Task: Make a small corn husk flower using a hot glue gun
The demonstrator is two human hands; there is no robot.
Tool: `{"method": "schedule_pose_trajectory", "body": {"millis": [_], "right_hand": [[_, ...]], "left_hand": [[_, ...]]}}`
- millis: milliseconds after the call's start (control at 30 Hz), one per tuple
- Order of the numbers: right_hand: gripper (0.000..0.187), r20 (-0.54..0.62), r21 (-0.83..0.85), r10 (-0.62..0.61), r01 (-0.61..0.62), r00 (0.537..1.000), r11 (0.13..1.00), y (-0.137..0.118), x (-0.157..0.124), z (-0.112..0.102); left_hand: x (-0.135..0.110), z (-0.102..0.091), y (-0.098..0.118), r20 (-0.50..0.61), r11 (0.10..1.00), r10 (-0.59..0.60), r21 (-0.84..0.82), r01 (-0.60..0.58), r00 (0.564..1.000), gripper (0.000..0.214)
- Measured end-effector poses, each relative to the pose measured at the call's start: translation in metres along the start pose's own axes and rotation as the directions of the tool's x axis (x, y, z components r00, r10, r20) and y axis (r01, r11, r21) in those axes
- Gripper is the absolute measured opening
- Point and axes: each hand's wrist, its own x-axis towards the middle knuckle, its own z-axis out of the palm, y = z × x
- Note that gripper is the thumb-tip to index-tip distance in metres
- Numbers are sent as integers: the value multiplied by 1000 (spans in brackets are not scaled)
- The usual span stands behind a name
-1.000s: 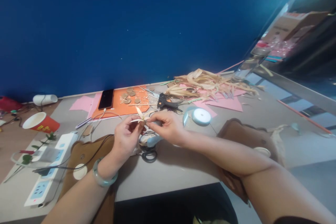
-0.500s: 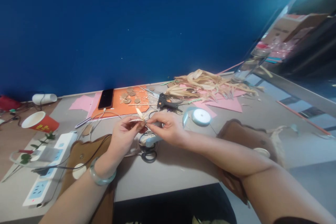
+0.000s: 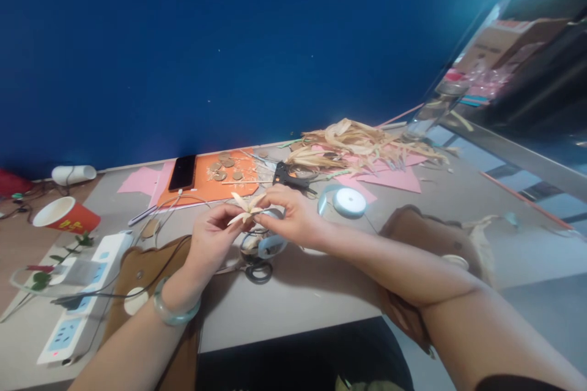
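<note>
A small pale flower with pointed petals, seemingly of dried husk (image 3: pixel 246 208), is pinched between my two hands above the table. My left hand (image 3: pixel 214 238), with a jade-coloured bangle at the wrist, closes on its left side. Fingers of my right hand (image 3: pixel 296 217) grip the opposite side. Beneath them lie scissors with black handles (image 3: pixel 259 272), partly hidden, and a pale blue ribbon loop (image 3: pixel 271 247). Behind my right hand rests a black glue gun (image 3: pixel 291 178). A ribbon spool (image 3: pixel 349 202) lies to its right.
Dried corn husks (image 3: pixel 353 140) are heaped on pink paper at the back. A phone (image 3: pixel 182 173) and wooden discs (image 3: pixel 224 162) lie on orange sheet (image 3: pixel 206 194). At left are a paper cup (image 3: pixel 66 215) and power strip (image 3: pixel 85 299). Brown bags (image 3: pixel 415 238) flank my arms.
The flower has turned so its spread petals now show more fully. Fingers of both hands have shifted around it, and the view has moved slightly.
</note>
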Motion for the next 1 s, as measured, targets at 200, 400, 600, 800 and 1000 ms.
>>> {"method": "schedule_pose_trajectory", "body": {"millis": [200, 400, 600, 800, 1000], "right_hand": [[4, 5, 5, -7, 7, 1000, 1000, -1, -1, 0], [7, 45, 35, 37, -38, 998, 999, 1, -1, -1], [9, 26, -26, 24, -23, 999, 999, 0, -1, 0], [7, -19, -77, 1, -3, 1000, 997, 0, -5, 3], [7, -74, -104, -40, 32, 996, 994, 3, -8, 5]], "left_hand": [[0, -5, -8, 44, 1000, -2, -16, 3, 999, 15], [1, -3, -8, 20, 998, -43, -35, 44, 999, 18], [-1, 2, 0, -4, 999, -35, -2, 35, 999, 21], [-5, 7, 4, -42, 999, 18, 29, -17, 999, 21], [-5, 11, 8, -80, 999, 25, 36, -22, 997, 22]]}}
